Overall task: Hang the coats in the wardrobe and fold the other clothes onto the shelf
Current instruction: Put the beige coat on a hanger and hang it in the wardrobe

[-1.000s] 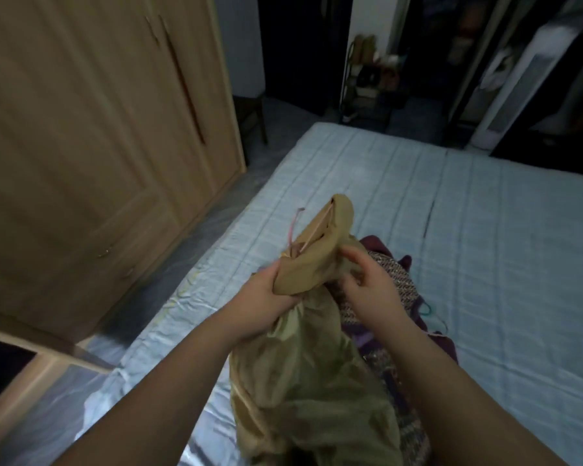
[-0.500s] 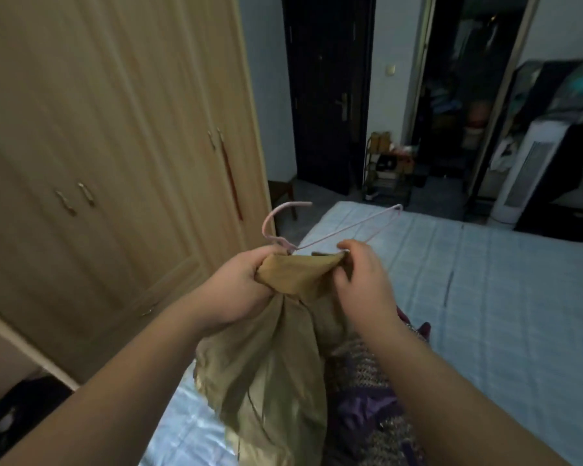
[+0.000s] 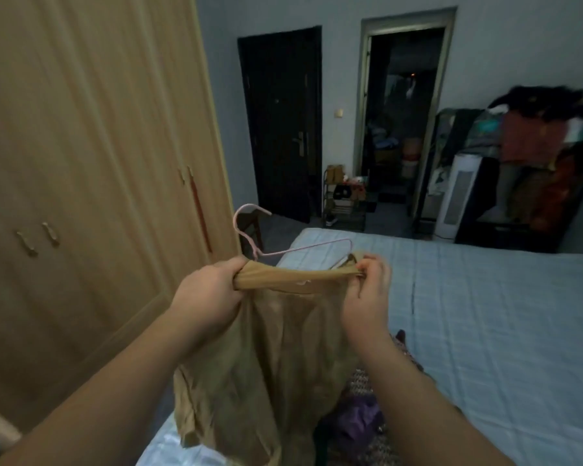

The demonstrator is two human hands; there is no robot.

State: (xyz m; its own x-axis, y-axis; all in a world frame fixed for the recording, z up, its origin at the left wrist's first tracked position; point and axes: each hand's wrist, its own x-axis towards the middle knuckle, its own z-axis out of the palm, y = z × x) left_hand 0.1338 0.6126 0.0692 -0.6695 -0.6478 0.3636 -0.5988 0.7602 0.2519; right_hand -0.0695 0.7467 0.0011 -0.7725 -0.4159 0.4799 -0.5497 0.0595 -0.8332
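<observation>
A tan garment (image 3: 270,364) hangs in front of me from its stretched top band. My left hand (image 3: 209,297) grips the band's left end in a fist. My right hand (image 3: 367,290) pinches the band's right end between thumb and fingers. A pink wire hanger (image 3: 260,240) sticks up behind the band, its hook pointing up and left and its lower part hidden by the fabric. The wooden wardrobe (image 3: 98,163) stands at the left with its doors closed. More clothes (image 3: 367,425), purple and knitted, lie on the bed below my right arm.
The bed (image 3: 485,314) with a pale blue sheet fills the right side. A dark door (image 3: 280,122) and an open doorway (image 3: 401,119) are at the far wall, with a small shoe rack (image 3: 344,200) between them. A cluttered rack with clothes (image 3: 535,156) stands at the far right.
Both hands rose and pulled apart, stretching the garment's top band flat. The hanger's hook now stands higher above the band. The view tilted up from the bed toward the far wall.
</observation>
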